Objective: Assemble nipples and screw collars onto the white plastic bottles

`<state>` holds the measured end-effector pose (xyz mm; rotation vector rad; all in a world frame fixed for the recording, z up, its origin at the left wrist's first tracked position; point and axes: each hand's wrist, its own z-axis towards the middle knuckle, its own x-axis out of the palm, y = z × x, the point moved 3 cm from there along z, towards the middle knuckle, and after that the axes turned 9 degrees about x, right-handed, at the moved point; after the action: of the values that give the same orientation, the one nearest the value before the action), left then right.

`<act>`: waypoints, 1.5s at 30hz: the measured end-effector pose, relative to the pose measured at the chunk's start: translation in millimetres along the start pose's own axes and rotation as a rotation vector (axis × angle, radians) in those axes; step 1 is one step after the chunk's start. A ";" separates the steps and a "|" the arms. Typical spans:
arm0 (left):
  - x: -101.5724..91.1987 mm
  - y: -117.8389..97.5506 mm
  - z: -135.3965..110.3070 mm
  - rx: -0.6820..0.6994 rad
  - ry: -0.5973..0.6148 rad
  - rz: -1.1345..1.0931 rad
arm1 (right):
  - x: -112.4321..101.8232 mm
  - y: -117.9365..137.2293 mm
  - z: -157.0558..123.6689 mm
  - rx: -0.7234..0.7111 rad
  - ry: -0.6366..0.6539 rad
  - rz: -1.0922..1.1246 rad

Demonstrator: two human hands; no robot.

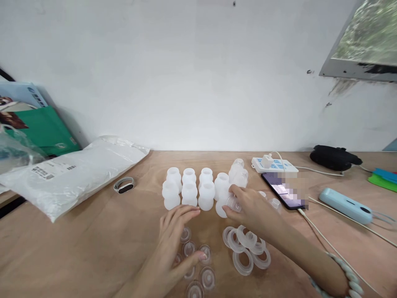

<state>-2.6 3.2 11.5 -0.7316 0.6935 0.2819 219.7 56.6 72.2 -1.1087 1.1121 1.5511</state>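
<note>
Several frosted white bottles with a pinched waist (189, 194) stand upright in two rows. My right hand (252, 209) is closed on a clear ribbed piece (233, 203), beside the rightmost front bottle (221, 208). Whether that piece touches the bottle, I cannot tell. My left hand (175, 240) holds nothing; its fingers stretch out near the front bottles, thumb apart. Below and partly behind it lie several clear round nipple-like pieces (207, 277). Under my right wrist is a loose pile of translucent rings (243, 263). Clear domed pieces (238, 174) sit behind my right hand.
To the left are a white plastic mailing bag (83, 165), a fitness band (124, 185) and a green folder (46, 130). On the right lie a power strip (276, 164), a phone (282, 192) on a cable, a light blue device (345, 205) and a black pouch (335, 157).
</note>
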 end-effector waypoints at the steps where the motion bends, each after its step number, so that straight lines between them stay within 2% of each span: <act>1: -0.2 -0.3 0.2 0.005 0.001 0.002 | 1.9 0.8 1.9 -0.003 -0.002 -0.016; 8: -0.6 -1.4 -0.8 -0.003 0.016 0.035 | 9.1 4.6 12.0 -0.027 -0.034 -0.082; 16: 1.4 0.9 -1.1 0.010 0.021 0.076 | 13.9 -0.6 8.3 -0.066 -0.091 -0.118; 22: 1.4 1.8 -0.7 0.006 0.038 0.111 | 14.0 5.1 11.7 -0.056 -0.111 -0.125; 26: -0.9 -0.6 0.8 0.014 0.026 0.104 | 7.4 7.1 3.0 -0.035 -0.138 -0.104; 28: -1.9 -4.0 1.9 0.019 0.016 0.078 | 6.1 6.9 -8.6 -0.053 -0.141 -0.026; 32: -2.6 -16.8 4.4 0.001 0.002 -0.072 | 13.4 10.0 -37.4 -0.226 -0.084 0.375; 35: 0.2 -27.3 6.5 -0.077 0.010 -0.280 | 15.1 15.5 -54.6 -0.394 -0.177 0.606; 39: 9.1 -32.6 7.9 -0.244 0.023 -0.551 | 9.1 22.8 -66.6 -0.489 -0.337 0.638; 45: 14.4 -36.0 12.6 -0.378 -0.026 -0.893 | 9.9 28.7 -76.2 -0.559 -0.510 0.619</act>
<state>30.9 -14.0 27.2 -1.3190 0.2339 -0.4088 201.9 -21.0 52.5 -0.6410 0.7037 2.5661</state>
